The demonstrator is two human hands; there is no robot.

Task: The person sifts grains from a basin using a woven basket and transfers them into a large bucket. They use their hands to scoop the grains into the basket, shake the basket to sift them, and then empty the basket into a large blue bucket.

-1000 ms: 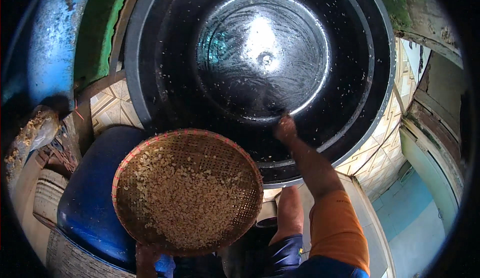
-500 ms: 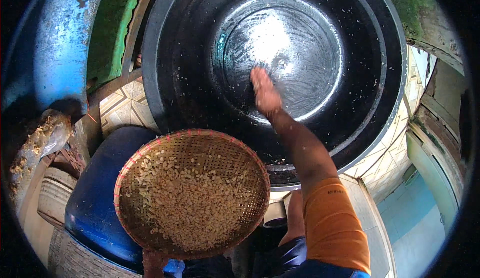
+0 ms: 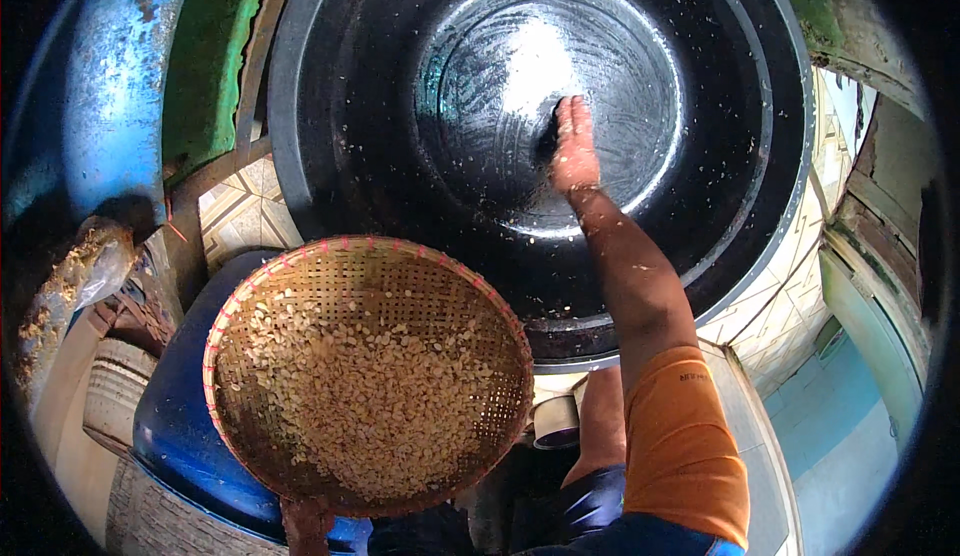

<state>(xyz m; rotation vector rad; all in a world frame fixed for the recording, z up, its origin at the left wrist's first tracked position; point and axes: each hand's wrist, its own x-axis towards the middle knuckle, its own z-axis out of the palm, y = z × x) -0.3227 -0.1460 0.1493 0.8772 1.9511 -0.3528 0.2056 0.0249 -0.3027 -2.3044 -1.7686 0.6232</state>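
Observation:
My right hand (image 3: 575, 151) reaches into a wide black tub (image 3: 370, 86), its fingers stretched out over the shiny wet bottom. Nothing shows in it. Small pale bits dot the tub's inner wall, and some cling to my right forearm. Nearer to me and to the left is a round woven bamboo basket (image 3: 375, 266) with a pink-bound rim. Pale, flat split beans or seeds (image 3: 370, 396) cover much of its base. My left hand (image 3: 305, 524) is at the basket's near rim, holding it; its fingers are mostly hidden under the basket.
A blue plastic drum (image 3: 180, 406) stands under and left of the basket. At far left are a worn blue barrel (image 3: 115, 96) and a green surface (image 3: 205, 76). Patterned tiles (image 3: 245, 211) show around the tub. A small pot (image 3: 555, 421) sits by my leg.
My right hand has moved right and slightly farther away across the tub's bottom, fingers still extended. The basket appears a little farther left and higher as the view shifts slightly.

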